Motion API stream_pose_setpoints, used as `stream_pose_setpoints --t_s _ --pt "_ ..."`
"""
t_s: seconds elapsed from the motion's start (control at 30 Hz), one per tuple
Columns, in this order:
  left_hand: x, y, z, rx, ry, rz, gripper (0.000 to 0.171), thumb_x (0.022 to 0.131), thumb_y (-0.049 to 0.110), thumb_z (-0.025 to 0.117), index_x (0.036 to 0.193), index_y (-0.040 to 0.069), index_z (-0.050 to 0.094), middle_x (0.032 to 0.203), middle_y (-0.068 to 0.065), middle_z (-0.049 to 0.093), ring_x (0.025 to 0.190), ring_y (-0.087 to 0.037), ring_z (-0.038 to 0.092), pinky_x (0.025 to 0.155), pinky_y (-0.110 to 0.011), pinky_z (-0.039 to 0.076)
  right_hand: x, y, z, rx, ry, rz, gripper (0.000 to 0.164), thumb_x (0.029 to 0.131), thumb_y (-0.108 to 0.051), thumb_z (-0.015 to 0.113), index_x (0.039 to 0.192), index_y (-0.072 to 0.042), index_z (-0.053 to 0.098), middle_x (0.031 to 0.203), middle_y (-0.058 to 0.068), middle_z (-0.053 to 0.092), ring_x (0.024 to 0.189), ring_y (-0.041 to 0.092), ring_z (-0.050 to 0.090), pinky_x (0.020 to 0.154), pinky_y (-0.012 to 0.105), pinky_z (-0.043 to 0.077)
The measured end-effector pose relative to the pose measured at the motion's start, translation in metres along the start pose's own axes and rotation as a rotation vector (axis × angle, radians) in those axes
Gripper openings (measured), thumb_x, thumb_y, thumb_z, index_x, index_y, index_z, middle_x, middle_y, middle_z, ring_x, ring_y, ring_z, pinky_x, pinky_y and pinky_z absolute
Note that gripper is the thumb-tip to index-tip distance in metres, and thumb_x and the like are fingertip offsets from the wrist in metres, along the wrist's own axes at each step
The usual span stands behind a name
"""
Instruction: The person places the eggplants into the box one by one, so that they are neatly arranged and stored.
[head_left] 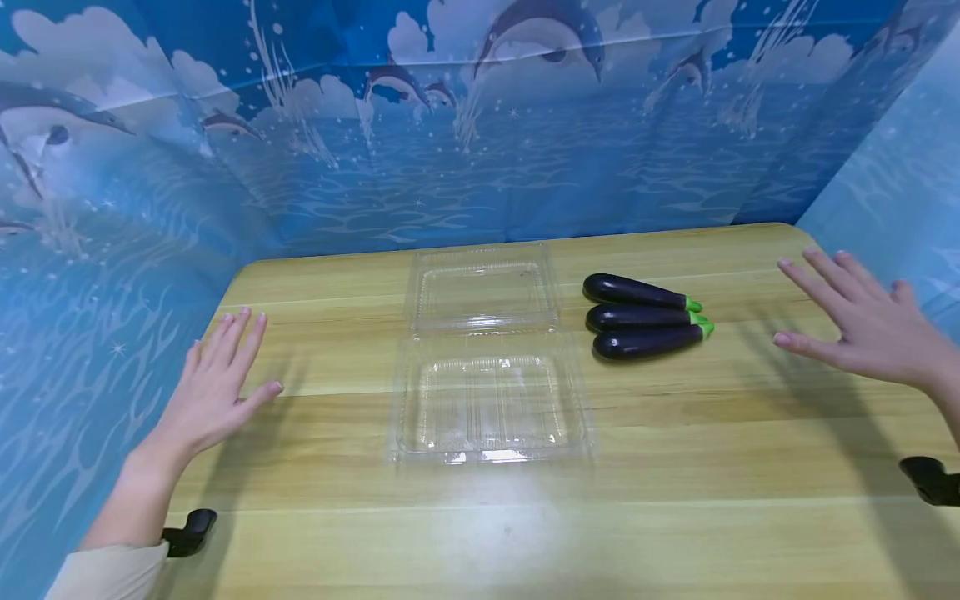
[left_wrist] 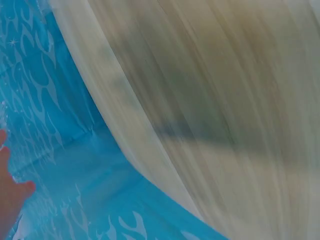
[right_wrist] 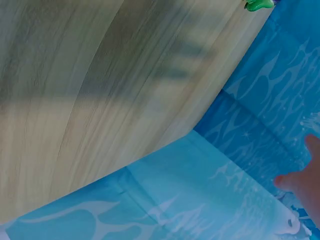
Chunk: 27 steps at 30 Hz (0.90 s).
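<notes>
Three dark purple eggplants [head_left: 647, 342] lie side by side on the table, their green stems pointing right. Left of them a clear plastic clamshell box [head_left: 491, 400] lies unfolded, its lid [head_left: 483, 287] flat behind the base. My left hand [head_left: 213, 392] hovers over the table's left side, fingers spread, holding nothing. My right hand [head_left: 870, 321] is held above the right side, fingers spread and apart from the eggplants. At the top of the right wrist view a green eggplant stem [right_wrist: 260, 4] shows. Only part of each hand is visible in the wrist views.
The wooden table [head_left: 510, 533] has rounded back corners. A blue curtain [head_left: 420, 183] printed with dolphins and waves hangs along its back and both sides. A black strap end [head_left: 191, 533] sticks out by the left wrist, another black piece [head_left: 930, 481] by the right.
</notes>
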<state>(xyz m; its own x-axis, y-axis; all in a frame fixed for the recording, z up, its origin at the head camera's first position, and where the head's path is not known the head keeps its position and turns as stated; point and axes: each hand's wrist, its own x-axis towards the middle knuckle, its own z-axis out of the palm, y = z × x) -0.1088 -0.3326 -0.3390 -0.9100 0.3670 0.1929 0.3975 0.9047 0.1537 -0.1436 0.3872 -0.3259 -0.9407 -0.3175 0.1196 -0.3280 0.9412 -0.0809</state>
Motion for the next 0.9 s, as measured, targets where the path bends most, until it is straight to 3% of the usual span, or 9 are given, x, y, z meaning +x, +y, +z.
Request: stream_pose_setpoints --t_s 0.13,0.23,0.37,0.43,0.53,0.73,0.9 --pt "0.005 0.004 0.004 -0.155 -0.001 -0.005 0.080 0.094 0.036 0.052 0.151 0.017 -0.001 0.151 -0.021 0.014 0.137 -0.042 0.011 0.105 -0.065 0.009 0.004 -0.003 0.000 0.068 -0.009 -0.042 0.092 0.082 -0.038 0.068 0.151 -0.020 0.010 0.150 0.023 0.016 0.134 0.048 0.014 0.078 0.078 0.019" --pt "0.010 0.011 0.007 -0.294 -0.023 -0.040 0.082 0.094 0.028 0.054 0.150 0.020 -0.004 0.146 -0.027 0.025 0.130 -0.050 0.022 0.101 -0.066 0.017 0.007 -0.007 0.000 0.167 -0.024 -0.068 0.084 0.084 -0.030 0.068 0.150 -0.016 0.018 0.145 0.027 0.026 0.128 0.050 0.025 0.086 0.073 0.024" --pt "0.016 0.022 0.017 -0.468 -0.087 -0.123 0.085 0.094 0.027 0.056 0.149 0.026 -0.008 0.141 -0.024 0.036 0.126 -0.046 0.032 0.095 -0.066 0.028 0.013 -0.013 0.003 0.278 -0.022 -0.108 0.077 0.084 -0.022 0.069 0.148 -0.015 0.026 0.139 0.028 0.035 0.122 0.051 0.033 0.094 0.068 0.025" --pt "0.019 0.028 0.024 -0.545 -0.122 -0.160 0.083 0.094 0.028 0.055 0.149 0.027 -0.008 0.140 -0.022 0.039 0.125 -0.042 0.037 0.093 -0.063 0.032 0.015 -0.016 0.005 0.308 -0.028 -0.118 0.075 0.083 -0.021 0.070 0.147 -0.015 0.029 0.138 0.027 0.037 0.121 0.050 0.036 0.093 0.066 0.028" --pt "0.021 0.036 0.032 -0.661 -0.159 -0.186 0.079 0.095 0.028 0.054 0.150 0.024 -0.002 0.136 -0.020 0.043 0.121 -0.037 0.043 0.095 -0.055 0.037 0.018 -0.021 0.010 0.336 -0.039 -0.123 0.072 0.083 -0.021 0.071 0.144 -0.014 0.035 0.136 0.025 0.041 0.120 0.047 0.038 0.089 0.062 0.032" --pt "0.025 0.057 0.040 -0.879 -0.251 -0.196 0.067 0.095 0.027 0.055 0.149 0.016 0.017 0.128 -0.019 0.050 0.115 -0.032 0.049 0.089 -0.027 0.046 0.024 -0.033 0.019 0.356 0.008 -0.141 0.059 0.078 -0.017 0.075 0.131 -0.007 0.052 0.123 0.019 0.055 0.112 0.039 0.048 0.084 0.050 0.038" --pt "0.029 0.073 0.045 -1.055 -0.299 -0.204 0.065 0.094 0.022 0.056 0.148 0.016 0.020 0.127 -0.024 0.048 0.113 -0.039 0.051 0.087 -0.040 0.050 0.030 -0.040 0.025 0.376 0.006 -0.141 0.052 0.077 -0.015 0.076 0.123 -0.003 0.057 0.117 0.016 0.059 0.108 0.034 0.052 0.082 0.049 0.042"
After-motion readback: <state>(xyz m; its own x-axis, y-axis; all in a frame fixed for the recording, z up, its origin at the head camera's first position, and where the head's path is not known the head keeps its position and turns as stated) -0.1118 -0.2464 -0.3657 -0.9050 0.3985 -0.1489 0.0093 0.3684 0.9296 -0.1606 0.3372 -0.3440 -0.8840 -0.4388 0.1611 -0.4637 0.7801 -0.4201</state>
